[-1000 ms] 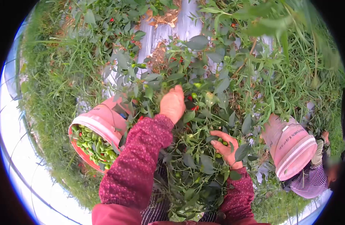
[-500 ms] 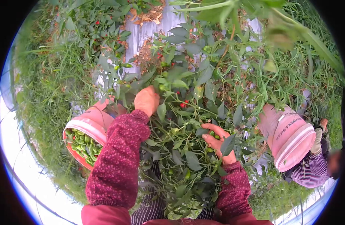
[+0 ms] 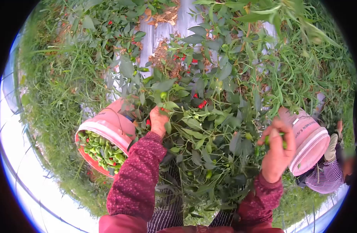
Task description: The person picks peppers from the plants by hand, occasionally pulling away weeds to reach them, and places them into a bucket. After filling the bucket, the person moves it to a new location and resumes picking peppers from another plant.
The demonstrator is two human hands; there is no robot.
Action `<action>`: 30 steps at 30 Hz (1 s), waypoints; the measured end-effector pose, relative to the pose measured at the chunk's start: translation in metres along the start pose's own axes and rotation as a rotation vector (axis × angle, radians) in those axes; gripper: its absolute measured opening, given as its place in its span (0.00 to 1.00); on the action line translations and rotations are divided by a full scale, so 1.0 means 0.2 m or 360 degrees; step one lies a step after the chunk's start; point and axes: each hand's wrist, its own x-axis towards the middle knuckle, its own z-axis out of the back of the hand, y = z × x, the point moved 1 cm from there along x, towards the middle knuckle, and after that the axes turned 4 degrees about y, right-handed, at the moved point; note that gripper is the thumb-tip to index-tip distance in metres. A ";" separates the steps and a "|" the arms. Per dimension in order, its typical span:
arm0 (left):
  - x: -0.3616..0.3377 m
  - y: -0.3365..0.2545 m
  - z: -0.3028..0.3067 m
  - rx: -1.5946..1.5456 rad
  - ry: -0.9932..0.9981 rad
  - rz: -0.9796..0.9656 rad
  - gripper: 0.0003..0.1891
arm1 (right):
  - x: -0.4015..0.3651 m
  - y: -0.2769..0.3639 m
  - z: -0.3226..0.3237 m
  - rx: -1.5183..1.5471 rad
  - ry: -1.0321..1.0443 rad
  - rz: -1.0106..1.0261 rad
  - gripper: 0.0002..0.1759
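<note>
Right hand: fingers clenched on green peppers, just beside pink bucket. Left hand: fingers buried in pepper plant, grip cannot be told. Filled bucket sits near its wrist.

Grassy ground, pale plastic sheet with dry leaves, pink bucket of peppers, second pink bucket
</note>
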 end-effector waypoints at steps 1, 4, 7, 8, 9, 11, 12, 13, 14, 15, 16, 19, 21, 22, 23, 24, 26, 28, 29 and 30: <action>-0.01 -0.01 -0.02 -0.0473 -0.0096 0.0208 0.08 | 0.05 0.10 -0.03 0.0095 0.0107 0.0166 0.10; 0.06 0.15 0.16 -0.0819 0.0119 0.0298 0.10 | 0.24 0.32 -0.20 0.0156 0.0568 0.0032 0.11; -0.13 -0.05 -0.10 -0.0558 -0.0111 0.0257 0.12 | 0.42 0.25 -0.56 -0.0074 0.0888 -0.0020 0.10; -0.09 0.01 -0.05 -0.0172 -0.0020 0.0041 0.14 | 0.50 0.10 -0.66 -0.0275 0.1102 -0.0053 0.11; -0.09 0.01 -0.05 -0.0180 -0.0011 0.0046 0.14 | 0.56 -0.08 -0.78 -0.0561 0.1185 -0.0091 0.12; -0.11 0.02 -0.05 -0.0341 -0.0104 0.0104 0.15 | 0.59 -0.41 -0.96 -0.1367 0.1262 0.0133 0.13; -0.10 0.04 -0.04 -0.0586 -0.0080 0.0169 0.14 | 0.58 -0.59 -0.98 -0.1619 0.1333 0.0059 0.14; -0.09 0.08 0.00 -0.0586 -0.0079 0.0172 0.14 | 0.56 -0.75 -1.00 -0.1867 0.1403 -0.0012 0.16; -0.07 0.14 0.05 -0.0218 -0.0036 0.0044 0.12 | 0.53 -0.88 -1.01 -0.1868 0.1403 -0.0020 0.16; -0.08 0.09 0.00 0.0148 0.0009 -0.0078 0.10 | 0.50 -0.96 -1.00 -0.1910 0.1442 -0.0051 0.17; -0.15 0.05 -0.03 0.0731 -0.0019 -0.0090 0.09 | 0.47 -1.05 -0.98 -0.1954 0.1484 -0.0087 0.19; -0.14 0.08 0.00 0.0373 -0.0016 -0.0026 0.09 | 0.39 -1.02 -0.98 -0.1669 0.1338 -0.0079 0.22; -0.16 0.03 -0.03 0.0496 0.0010 -0.0150 0.06 | 0.38 -1.01 -0.99 -0.1756 0.1387 -0.0112 0.20; -0.18 0.00 -0.05 0.0756 0.0006 -0.0215 0.06 | 0.38 -1.00 -0.98 -0.1778 0.1406 -0.0057 0.20; -0.18 -0.02 -0.07 0.1016 0.0006 -0.0284 0.06 | 0.39 -0.98 -0.98 -0.1799 0.1421 0.0002 0.20; -0.17 -0.03 -0.05 0.1054 -0.0002 -0.0182 0.05 | 0.41 -0.96 -0.99 -0.1769 0.1345 -0.0089 0.21; -0.13 0.02 -0.01 0.1185 0.0003 -0.0137 0.05 | 0.50 -0.96 -0.95 -0.1366 0.1312 -0.0195 0.22; -0.11 0.05 -0.03 0.0718 0.0105 -0.0345 0.05 | 0.54 -0.87 -0.90 -0.0759 0.1295 -0.0602 0.19; -0.11 0.06 -0.03 0.0710 0.0098 -0.0339 0.05 | 0.55 -0.72 -0.88 -0.0478 0.1268 -0.0863 0.18; -0.11 0.07 -0.03 0.0751 0.0112 -0.0334 0.04 | 0.56 -0.64 -0.85 -0.0533 0.1360 -0.0888 0.15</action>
